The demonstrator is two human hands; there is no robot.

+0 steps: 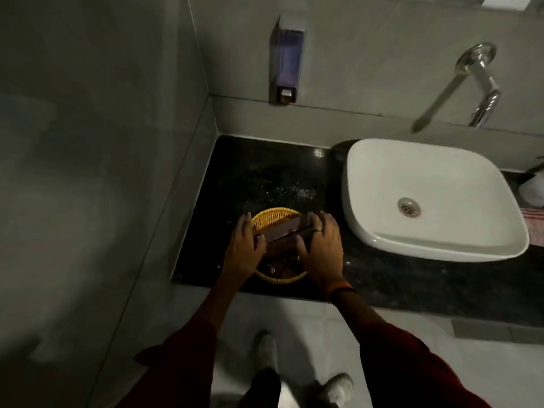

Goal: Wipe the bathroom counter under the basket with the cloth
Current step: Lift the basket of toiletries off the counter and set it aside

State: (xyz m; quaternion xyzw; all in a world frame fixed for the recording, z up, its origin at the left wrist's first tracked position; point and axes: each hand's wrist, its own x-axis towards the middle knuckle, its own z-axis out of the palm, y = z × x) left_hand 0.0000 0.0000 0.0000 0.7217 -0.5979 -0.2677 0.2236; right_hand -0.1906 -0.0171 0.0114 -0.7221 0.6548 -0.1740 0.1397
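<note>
A round yellow wicker basket (272,220) sits near the front edge of the black stone counter (265,175), left of the sink. A dark flat box (284,234) lies across it. My left hand (243,248) grips the basket's left side and my right hand (322,248) grips its right side, fingers curled over the rim and the box. A red-and-white striped cloth (532,222) lies at the far right edge, past the sink, partly cut off. White specks show on the counter behind the basket.
A white basin (382,245) stands on the counter to the right, with a chrome wall tap (477,83) above it. A soap dispenser (288,60) hangs on the back wall. A grey wall closes the left side. My shoes show on the floor below.
</note>
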